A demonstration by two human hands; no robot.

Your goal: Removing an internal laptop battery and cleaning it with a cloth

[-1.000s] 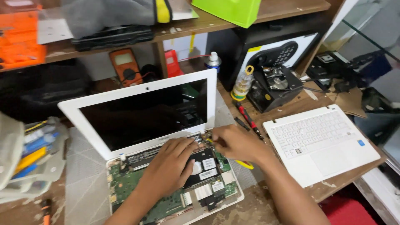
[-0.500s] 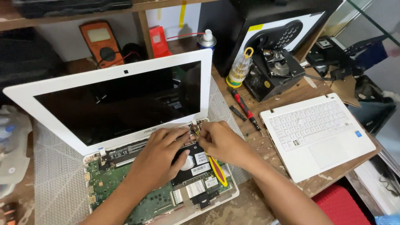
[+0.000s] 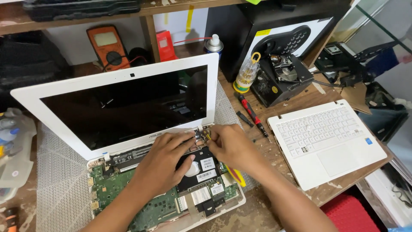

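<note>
White plastic frames the opened laptop (image 3: 124,107) at the centre of the frame; its long axis runs left to right, tilted a little up toward the right, the dark screen standing upright and facing the viewer; its keyboard cover is off, so the base acts as a shallow tray holding a green circuit board (image 3: 124,191), a black drive with white labels (image 3: 201,169) and small connectors; the left hand (image 3: 165,161) lies over the board, fingers bent and pinched narrow at the right hinge (image 3: 201,132); the right hand (image 3: 231,146) meets it there, fingertips closed on a small metal part, too small to tell what; a yellow-handled tool (image 3: 237,176) lies under the right wrist; to the right, well apart, rests the detached white keyboard cover (image 3: 326,141); a red screwdriver (image 3: 253,114) lies between them; a clear jar of screwdriver bits (image 3: 246,75) stands at upper centre, an orange multimeter (image 3: 107,47) at upper left.
</note>
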